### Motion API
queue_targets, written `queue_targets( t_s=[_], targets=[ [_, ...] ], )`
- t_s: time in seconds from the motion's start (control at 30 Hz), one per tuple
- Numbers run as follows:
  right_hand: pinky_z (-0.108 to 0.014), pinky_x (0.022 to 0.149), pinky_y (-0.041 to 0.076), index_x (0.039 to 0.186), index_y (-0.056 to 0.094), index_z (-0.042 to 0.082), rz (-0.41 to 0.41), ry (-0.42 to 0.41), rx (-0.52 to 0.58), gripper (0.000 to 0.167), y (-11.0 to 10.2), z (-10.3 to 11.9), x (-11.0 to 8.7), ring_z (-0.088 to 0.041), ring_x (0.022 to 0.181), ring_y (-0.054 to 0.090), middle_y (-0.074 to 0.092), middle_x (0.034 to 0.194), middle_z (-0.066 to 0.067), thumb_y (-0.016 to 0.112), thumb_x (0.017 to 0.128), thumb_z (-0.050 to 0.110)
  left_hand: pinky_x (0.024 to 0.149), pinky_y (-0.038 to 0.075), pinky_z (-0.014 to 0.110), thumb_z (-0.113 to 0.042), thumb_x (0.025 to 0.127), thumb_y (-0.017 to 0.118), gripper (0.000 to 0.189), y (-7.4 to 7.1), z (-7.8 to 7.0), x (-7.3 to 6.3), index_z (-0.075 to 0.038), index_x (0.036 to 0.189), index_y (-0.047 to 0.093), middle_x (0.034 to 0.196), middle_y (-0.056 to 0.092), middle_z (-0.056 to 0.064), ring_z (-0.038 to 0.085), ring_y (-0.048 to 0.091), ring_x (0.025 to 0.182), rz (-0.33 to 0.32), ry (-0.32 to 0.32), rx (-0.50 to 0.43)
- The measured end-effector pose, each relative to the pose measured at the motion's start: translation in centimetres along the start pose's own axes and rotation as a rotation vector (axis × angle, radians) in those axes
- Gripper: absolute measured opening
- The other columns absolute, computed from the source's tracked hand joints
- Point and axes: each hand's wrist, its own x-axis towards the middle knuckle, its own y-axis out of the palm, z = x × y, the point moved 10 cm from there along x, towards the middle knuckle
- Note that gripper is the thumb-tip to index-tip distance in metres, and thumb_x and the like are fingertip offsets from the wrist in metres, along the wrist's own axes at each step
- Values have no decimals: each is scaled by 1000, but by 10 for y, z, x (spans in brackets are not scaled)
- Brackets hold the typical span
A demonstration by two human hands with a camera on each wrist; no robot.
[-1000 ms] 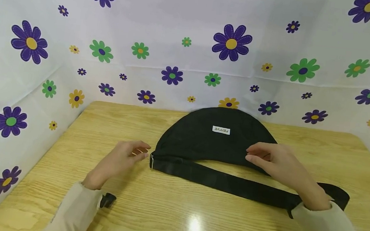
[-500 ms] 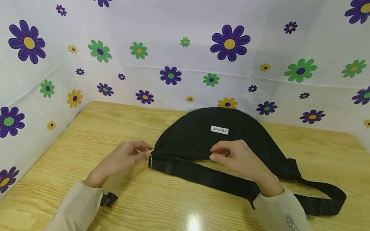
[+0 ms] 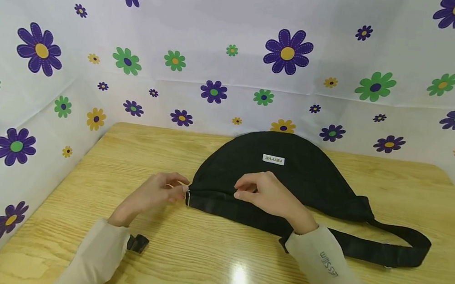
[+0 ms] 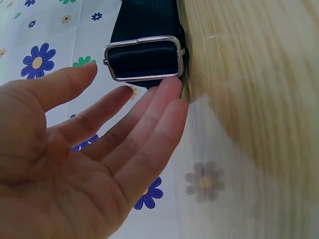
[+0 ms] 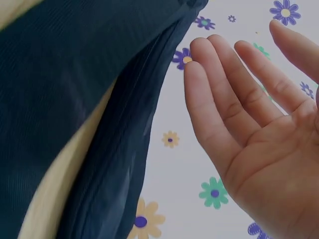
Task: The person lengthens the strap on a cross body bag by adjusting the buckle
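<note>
A black half-moon waist bag (image 3: 286,170) with a small white label (image 3: 273,159) lies on the wooden table (image 3: 216,260). Its black strap (image 3: 398,250) loops out to the right. My left hand (image 3: 156,194) is open beside the bag's left end, fingertips next to the metal strap ring (image 3: 187,198), which shows close up as a metal ring (image 4: 143,57) in the left wrist view. My right hand (image 3: 263,193) hovers over the bag's lower edge, fingers relaxed and holding nothing. The right wrist view shows its open palm (image 5: 259,134) beside the bag fabric (image 5: 84,99).
A black plastic buckle (image 3: 137,243) lies on the table under my left forearm. Floral-print sheets (image 3: 235,60) wall the table at the back and both sides. Bare wood shows in front of the bag and to its left.
My right hand has slid left along the bag's lower edge, from the right side to the middle. The strap loop at the right is now uncovered. My left hand has barely moved.
</note>
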Motion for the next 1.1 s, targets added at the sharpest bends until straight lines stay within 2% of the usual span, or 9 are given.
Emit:
queue_targets(
  t_s=[0.23,0.5,0.7,0.97,1.1],
  targets=[
    [-29,74,55,108,73,-4,46,27,36,16,17,1,13,-15,85,67,72,97,-4,68,97,6,78,57,39,-17,103,60,39,3,2,4,9,131,59,100,69,12,24,67,85,34,4,20],
    [-29,74,55,110,72,-3,73,60,60,19,29,-3,18,-15,86,66,72,98,-4,68,98,10,79,57,37,-18,103,59,39,9,6,6,10,131,58,92,68,12,23,67,84,66,-2,-20],
    [-28,80,55,111,72,-3,84,40,62,21,35,-2,26,-17,91,68,73,101,-6,68,98,13,82,57,38,-18,104,57,40,6,8,6,10,133,57,97,68,12,24,65,91,66,-24,-47],
    [-27,73,54,108,73,-3,108,25,60,18,45,0,34,-13,83,66,72,96,-5,68,98,12,83,57,39,-19,105,58,43,7,11,9,9,137,54,107,66,15,24,65,94,90,-48,-64],
    [-27,72,53,108,73,-3,128,27,54,18,49,0,37,-12,81,65,72,95,-5,68,98,11,82,57,38,-20,105,57,44,8,11,11,8,138,54,106,66,15,24,64,93,99,-56,-62]
  ],
)
